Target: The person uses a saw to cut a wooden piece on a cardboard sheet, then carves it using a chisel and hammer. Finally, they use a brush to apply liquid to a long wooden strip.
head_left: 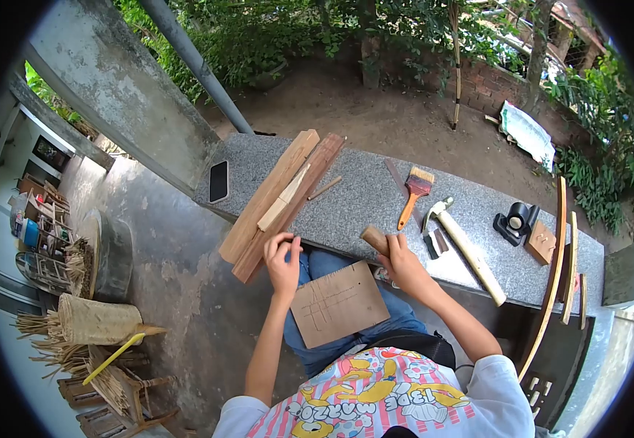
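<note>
My right hand point(406, 264) is wrapped round a short, thick wooden handle point(374, 239), whose blunt end points up and left over the bench's near edge. The rest of that tool is hidden by the hand. My left hand point(283, 264) is raised beside the lower ends of the planks, fingers loosely curled, thumb apart, nothing visible in it. A brown board point(340, 305) with a grid of drawn lines lies across my lap. Just beyond my left hand, a pale tapered wood strip point(284, 197) rests on the reddish-brown plank point(295, 208), alongside a lighter plank point(269, 196).
On the granite bench point(364, 201) lie a phone point(218, 181), thin stick point(325, 187), paintbrush point(415, 194), claw hammer point(466, 248), black device point(515, 223) and wood block point(541, 243). Curved strips point(555, 270) lean at the right. Bundled sticks point(76, 350) stand at lower left.
</note>
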